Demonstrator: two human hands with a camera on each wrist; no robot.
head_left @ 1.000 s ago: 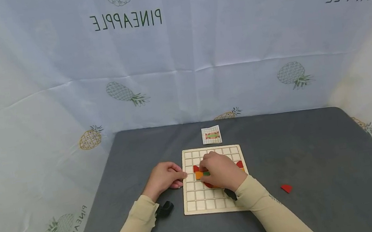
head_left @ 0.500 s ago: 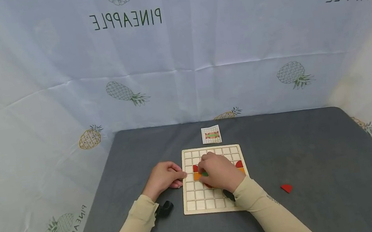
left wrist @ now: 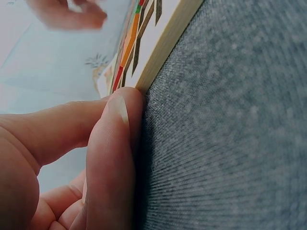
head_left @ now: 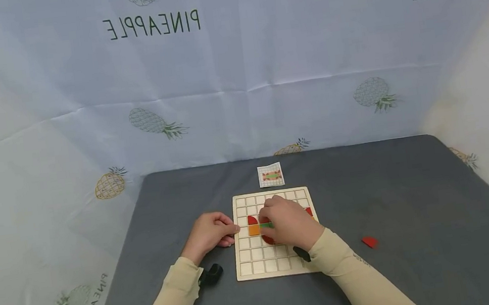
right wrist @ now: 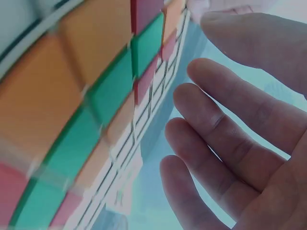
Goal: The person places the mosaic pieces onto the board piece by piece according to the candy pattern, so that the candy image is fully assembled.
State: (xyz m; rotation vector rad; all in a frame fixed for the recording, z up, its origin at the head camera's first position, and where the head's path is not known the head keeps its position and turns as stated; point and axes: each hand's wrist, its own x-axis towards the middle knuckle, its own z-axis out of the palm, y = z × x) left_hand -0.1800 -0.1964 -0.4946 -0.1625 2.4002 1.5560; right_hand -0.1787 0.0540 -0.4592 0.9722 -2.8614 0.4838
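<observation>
A pale wooden grid board (head_left: 258, 267) lies on the dark table. My left hand (head_left: 208, 233) is at its left edge, thumb and index fingertip pinched together right at the rim in the left wrist view. Over the board's middle hovers my right hand (head_left: 290, 222), its fingers relaxed and apart, holding nothing. Beneath it, a row of green squares (right wrist: 72, 143) runs between orange squares (right wrist: 41, 91), with red pieces at the ends. A red rounded piece (head_left: 252, 220) and an orange square (head_left: 254, 230) show left of the right hand, which hides much of the pattern.
A small card (head_left: 270, 175) printed with a coloured grid pattern lies behind the board. One loose red piece (head_left: 369, 242) is on the table to the right. A pineapple-print cloth (head_left: 231, 47) hangs behind the table.
The orange square at the left end, tilted under my right fingers earlier, now lies flat in its cell. My right fingers have come off the pieces. The head view has shifted slightly.
</observation>
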